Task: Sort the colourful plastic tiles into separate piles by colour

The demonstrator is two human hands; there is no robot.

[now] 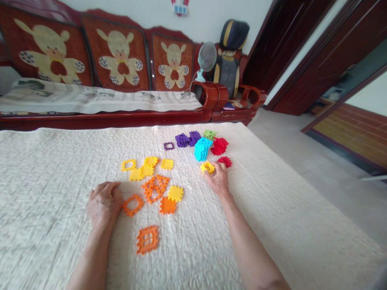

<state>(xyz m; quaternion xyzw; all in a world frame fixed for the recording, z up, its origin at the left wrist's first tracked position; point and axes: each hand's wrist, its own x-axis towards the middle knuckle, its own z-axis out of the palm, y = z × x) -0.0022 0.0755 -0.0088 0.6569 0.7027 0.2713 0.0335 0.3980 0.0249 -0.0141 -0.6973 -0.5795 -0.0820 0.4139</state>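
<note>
My left hand [104,201] rests on the white quilted cloth with its fingers curled in, and nothing shows in it. Just to its right lies an orange frame-shaped interlocking tile [133,205]. My right hand [218,179] pinches a small stack of yellow interlocking tiles [207,167] between thumb and fingers, low over the cloth. Beyond that stack stands a blue tile stack [202,150]. Red tiles [224,162] lie close to the right fingertips. Between my hands are loose yellow tiles [175,193] and several orange tiles [155,189]. One orange window tile [147,240] lies nearer me.
Purple tiles [182,140], a green stack [209,134] and a red stack [219,146] sit toward the far edge of the cloth [60,161]. Behind is a wooden sofa [121,119] with bear-patterned cushions. A small fan [207,57] stands by its armrest.
</note>
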